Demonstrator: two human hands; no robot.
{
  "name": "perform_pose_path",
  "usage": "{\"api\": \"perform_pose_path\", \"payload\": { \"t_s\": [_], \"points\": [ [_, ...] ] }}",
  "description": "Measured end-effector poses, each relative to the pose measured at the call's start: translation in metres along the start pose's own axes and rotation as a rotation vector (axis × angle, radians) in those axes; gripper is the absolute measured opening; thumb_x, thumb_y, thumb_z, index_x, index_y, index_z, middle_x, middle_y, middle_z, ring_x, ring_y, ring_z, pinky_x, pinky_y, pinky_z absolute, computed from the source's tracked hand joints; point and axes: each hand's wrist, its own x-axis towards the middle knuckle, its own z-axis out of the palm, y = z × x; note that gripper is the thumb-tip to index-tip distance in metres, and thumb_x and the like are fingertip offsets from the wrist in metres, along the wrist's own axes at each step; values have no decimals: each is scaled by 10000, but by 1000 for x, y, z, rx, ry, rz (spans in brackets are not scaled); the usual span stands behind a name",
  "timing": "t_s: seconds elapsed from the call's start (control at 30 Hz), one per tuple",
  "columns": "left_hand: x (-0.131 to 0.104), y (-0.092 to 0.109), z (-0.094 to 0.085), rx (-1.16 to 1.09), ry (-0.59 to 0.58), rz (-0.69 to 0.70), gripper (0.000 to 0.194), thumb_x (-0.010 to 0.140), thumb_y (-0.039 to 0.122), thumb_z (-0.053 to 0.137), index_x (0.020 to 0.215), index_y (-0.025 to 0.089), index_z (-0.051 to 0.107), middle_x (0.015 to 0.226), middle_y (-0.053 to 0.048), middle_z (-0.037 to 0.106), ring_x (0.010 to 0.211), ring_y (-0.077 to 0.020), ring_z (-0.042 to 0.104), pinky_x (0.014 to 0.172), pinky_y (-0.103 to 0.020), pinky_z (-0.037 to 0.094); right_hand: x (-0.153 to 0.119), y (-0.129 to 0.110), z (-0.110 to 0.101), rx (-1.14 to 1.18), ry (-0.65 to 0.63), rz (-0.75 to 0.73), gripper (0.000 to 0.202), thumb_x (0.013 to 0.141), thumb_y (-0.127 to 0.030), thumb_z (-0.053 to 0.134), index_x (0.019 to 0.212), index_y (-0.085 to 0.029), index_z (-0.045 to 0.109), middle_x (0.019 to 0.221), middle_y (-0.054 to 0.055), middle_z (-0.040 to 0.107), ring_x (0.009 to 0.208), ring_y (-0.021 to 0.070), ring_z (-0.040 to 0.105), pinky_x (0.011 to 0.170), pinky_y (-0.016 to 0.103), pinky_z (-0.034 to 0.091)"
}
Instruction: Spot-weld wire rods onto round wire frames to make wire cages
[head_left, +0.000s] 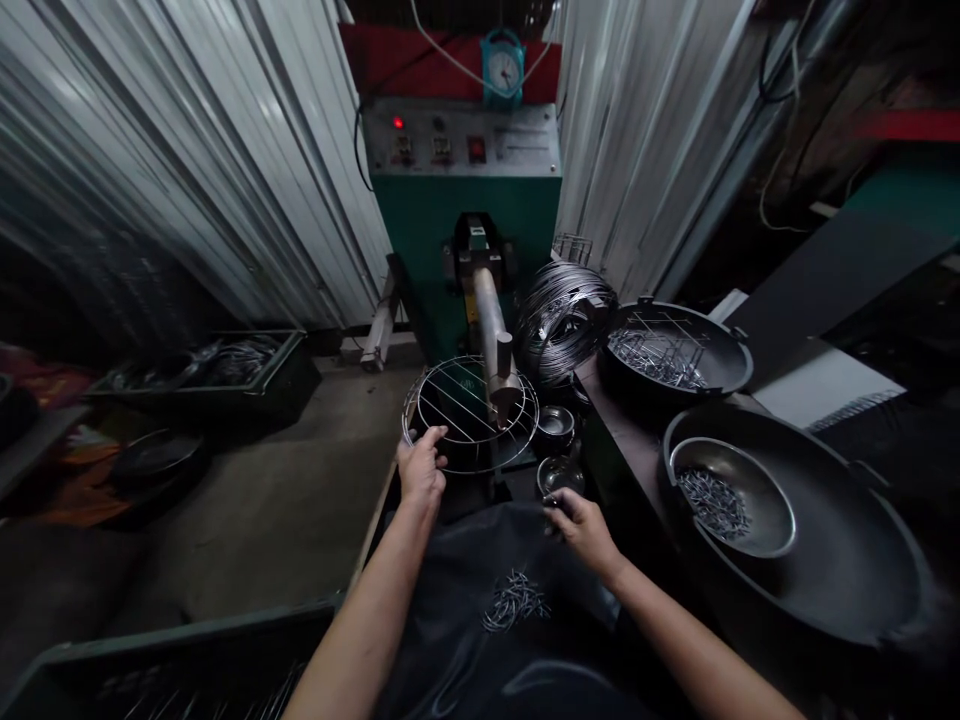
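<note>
My left hand (422,468) is closed on the near left rim of a round wire rack (472,441), which has two rings joined by thin crossbars. The rack lies level under the electrode arm (491,320) of a green machine, whose tip (506,400) reaches down at the rack's right side. My right hand (581,525) is pinched closed just in front of a small metal bowl (559,475); whatever its fingertips hold is too small to make out. On the dark apron (465,540) over my lap lies a pile of short wire pieces (516,602).
Right of the machine are a wire coil (566,320), a second small bowl (556,425), and a dark pan (720,345) of wire parts. A larger pan (847,540) holds a metal bowl (784,520) with short pieces. Green crates (281,375) stand at left. A clock (502,68) hangs above.
</note>
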Motion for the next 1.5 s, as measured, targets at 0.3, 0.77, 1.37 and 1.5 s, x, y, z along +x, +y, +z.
{"api": "perform_pose_path", "payload": {
  "t_s": [0.3, 0.77, 1.37, 1.5],
  "points": [
    [2, -4, 3, -36, -10, -2, 529, 387, 245, 691, 831, 196, 406, 632, 83, 410, 480, -42, 327, 390, -166, 201, 0, 18, -9, 209, -23, 216, 231, 691, -380, 597, 800, -176, 606, 671, 15, 631, 414, 98, 528, 350, 195, 342],
    [2, -7, 0, -18, -38, 18, 563, 428, 251, 691, 932, 176, 450, 652, 57, 468, 482, -46, 350, 389, -160, 231, 51, -60, 30, 589, 0, 234, 257, 530, -260, 744, 713, -130, 619, 639, 33, 661, 421, 68, 522, 352, 155, 335],
    [-9, -6, -3, -49, -39, -6, 534, 419, 243, 692, 877, 198, 421, 613, 81, 448, 456, -39, 308, 398, -166, 201, 42, -52, 20, 633, -48, 294, 262, 585, -261, 729, 789, -142, 615, 697, 35, 670, 372, 28, 444, 302, 128, 267],
    [-7, -10, 0, -49, -55, 7, 544, 423, 243, 695, 896, 192, 430, 617, 78, 459, 454, -40, 326, 394, -163, 202, 39, -57, 23, 571, -86, 238, 280, 601, -313, 716, 801, -141, 624, 745, 46, 687, 363, 29, 468, 300, 130, 292]
  ]
}}
